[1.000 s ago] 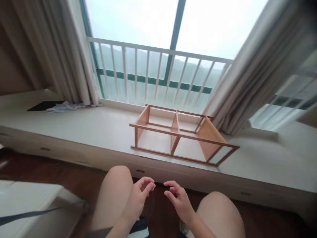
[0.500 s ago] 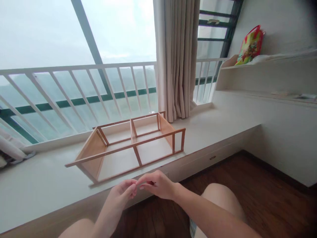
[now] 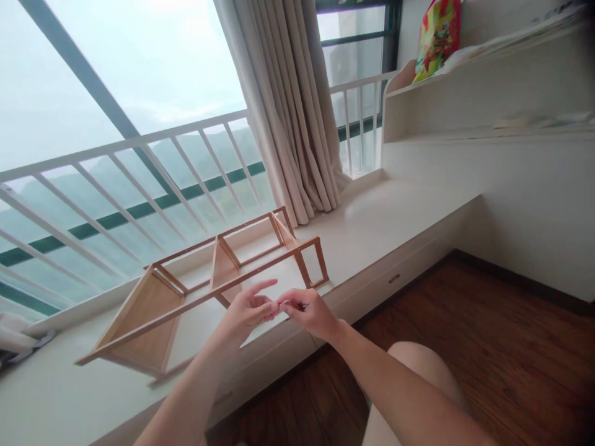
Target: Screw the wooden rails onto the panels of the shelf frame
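In front of the wooden shelf frame [image 3: 216, 288], my two hands meet at the fingertips. My left hand [image 3: 251, 310] is closed in a pinch of thumb and finger, with another finger stretched out. A pinch also closes my right hand [image 3: 307, 310], and a tiny shiny bit shows among its fingers. That bit is too small to name, and the fingers cover whatever lies between the hands. The frame has reddish-brown rails and lighter panels. It rests on its side on the white window ledge [image 3: 367, 217], partly behind my left hand.
A beige curtain [image 3: 292, 111] hangs behind the frame, beside a white railing [image 3: 111, 148] at the window. Drawer fronts run below the ledge, above a dark wooden floor [image 3: 469, 347]. At the right, a colourful bag [image 3: 437, 40] stands on a white shelf [image 3: 395, 93].
The view has tilted and swung right. Both hands have come up in front of the frame, still together at the fingertips, and a left finger now points out. The frame itself appears unmoved on the ledge.
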Available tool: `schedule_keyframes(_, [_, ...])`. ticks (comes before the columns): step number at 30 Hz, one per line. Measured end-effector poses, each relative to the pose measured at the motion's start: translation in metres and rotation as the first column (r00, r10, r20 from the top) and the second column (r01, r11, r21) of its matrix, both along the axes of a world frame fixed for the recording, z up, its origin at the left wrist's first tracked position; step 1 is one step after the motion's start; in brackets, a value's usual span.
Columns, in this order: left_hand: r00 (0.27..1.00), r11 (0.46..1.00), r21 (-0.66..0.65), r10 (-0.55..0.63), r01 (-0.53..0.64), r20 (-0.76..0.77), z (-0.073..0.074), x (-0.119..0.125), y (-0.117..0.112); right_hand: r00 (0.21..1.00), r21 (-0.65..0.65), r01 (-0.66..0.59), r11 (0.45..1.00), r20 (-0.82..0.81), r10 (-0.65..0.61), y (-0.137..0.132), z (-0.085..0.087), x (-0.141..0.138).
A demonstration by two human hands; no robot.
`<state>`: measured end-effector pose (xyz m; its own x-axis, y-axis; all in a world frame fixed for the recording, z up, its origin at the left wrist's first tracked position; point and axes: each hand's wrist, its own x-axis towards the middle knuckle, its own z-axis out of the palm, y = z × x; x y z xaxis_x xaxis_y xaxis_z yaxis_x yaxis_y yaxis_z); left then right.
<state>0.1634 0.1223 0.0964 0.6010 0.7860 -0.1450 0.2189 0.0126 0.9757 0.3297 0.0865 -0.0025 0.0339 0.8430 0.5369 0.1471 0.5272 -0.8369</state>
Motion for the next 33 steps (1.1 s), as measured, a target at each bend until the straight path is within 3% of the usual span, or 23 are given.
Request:
schedule_keyframes(7, [0.976,0.974,0.081,-0.206,0.211,-0.070,-0.007,0.054,0.040,0.987,-0.052,0.136,0.989,-0.081,-0.139,0.006,-0.001,0.048])
schedule_keyframes(10, [0.955,0.930,0.249,-0.227,0.270,-0.190,-0.004,0.067,0.056,0.975,-0.081,0.182,0.980,-0.112,-0.190,0.012,-0.004,0.059])
schedule_keyframes(12, [0.939,0.817,0.501,-0.135,0.286,-0.316,0.004,0.074,0.071,0.954,-0.091,0.253,0.963,-0.139,-0.264,0.016,-0.007,0.066])
schedule_keyframes(14, [0.921,0.595,0.729,-0.050,0.339,-0.387,0.010,0.080,0.090,0.917,-0.088,0.354,0.931,-0.166,-0.364,0.022,-0.011,0.072])
schedule_keyframes(16, [0.899,0.390,0.827,-0.006,0.405,-0.438,0.011,0.085,0.112,0.873,-0.073,0.452,0.889,-0.172,-0.457,0.028,-0.014,0.078])
schedule_keyframes(18, [0.860,0.319,0.817,0.012,0.480,-0.510,0.007,0.090,0.132,0.845,-0.051,0.510,0.858,-0.157,-0.512,0.034,-0.017,0.083])
schedule_keyframes(23, [0.784,0.347,0.721,-0.072,0.599,-0.617,-0.013,0.097,0.157,0.834,0.004,0.546,0.838,-0.098,-0.543,0.048,-0.020,0.087])
schedule_keyframes(33, [0.820,0.420,0.721,-0.111,0.551,-0.562,-0.017,0.095,0.158,0.821,0.053,0.570,0.820,-0.082,-0.566,0.073,-0.020,0.078])
